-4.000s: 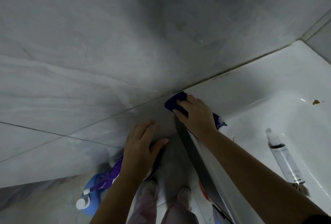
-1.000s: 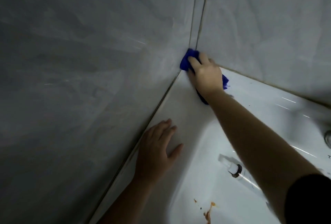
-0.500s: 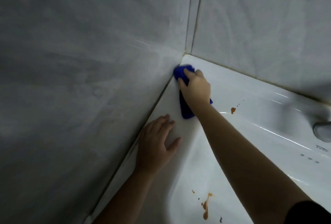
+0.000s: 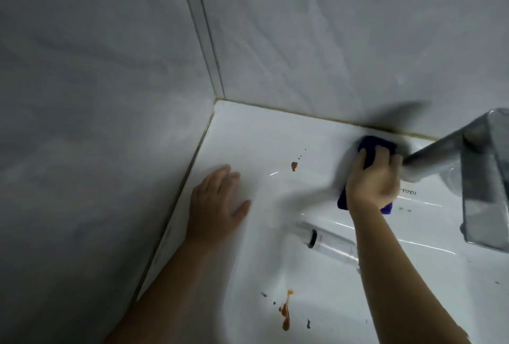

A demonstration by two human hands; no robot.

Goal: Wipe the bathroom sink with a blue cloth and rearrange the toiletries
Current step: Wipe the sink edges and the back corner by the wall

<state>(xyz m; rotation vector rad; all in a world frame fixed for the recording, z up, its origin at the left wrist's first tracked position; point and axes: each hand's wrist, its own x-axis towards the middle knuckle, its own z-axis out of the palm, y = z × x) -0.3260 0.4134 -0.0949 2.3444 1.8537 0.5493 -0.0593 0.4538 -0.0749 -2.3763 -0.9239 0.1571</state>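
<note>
Right hand (image 4: pixel 371 179), grip closed on the dark blue folded cloth (image 4: pixel 370 145), presses it to the back ledge of the white ceramic sink (image 4: pixel 261 134) beside the chrome tap spout (image 4: pixel 446 153); left hand (image 4: pixel 214 203), fingers spread flat on the rim, apparently braces the reach.

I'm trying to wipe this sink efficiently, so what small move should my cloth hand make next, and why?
Probably slide the right hand with the blue cloth leftward along the back ledge onto the orange spot; it lies unwiped on that ledge, nearer than the bigger orange smear in the basin.
</note>
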